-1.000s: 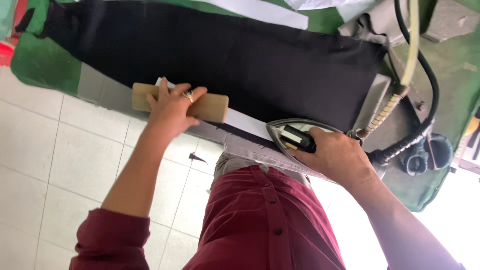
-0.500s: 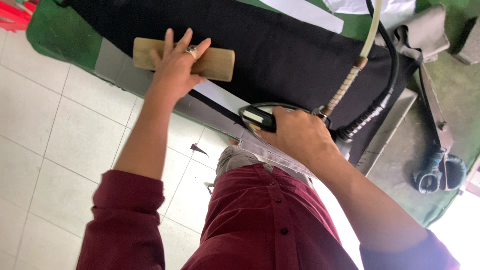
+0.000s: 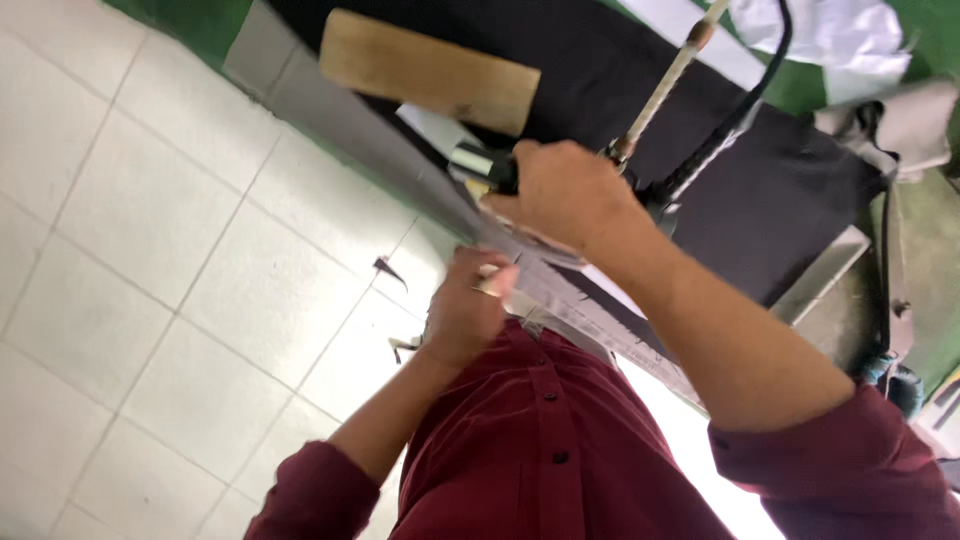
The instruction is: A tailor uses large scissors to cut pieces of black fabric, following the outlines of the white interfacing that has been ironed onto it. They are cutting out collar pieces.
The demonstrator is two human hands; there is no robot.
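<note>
Head view: our right hand [image 3: 565, 195] wrapped round black iron handle [image 3: 485, 165], iron now nearer table's near edge than half second back. Our left hand [image 3: 465, 310] has left wooden block [image 3: 430, 70], now curled at table edge [image 3: 330, 110], gripping pale fabric there. Block lies alone on black cloth [image 3: 760, 200]. Hose [image 3: 665, 85] rises from iron

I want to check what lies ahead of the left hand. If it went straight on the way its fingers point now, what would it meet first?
The left hand points up at the near edge of the grey pressing board. It would probably meet that edge first; it may already touch it, as depth is unclear.
</note>
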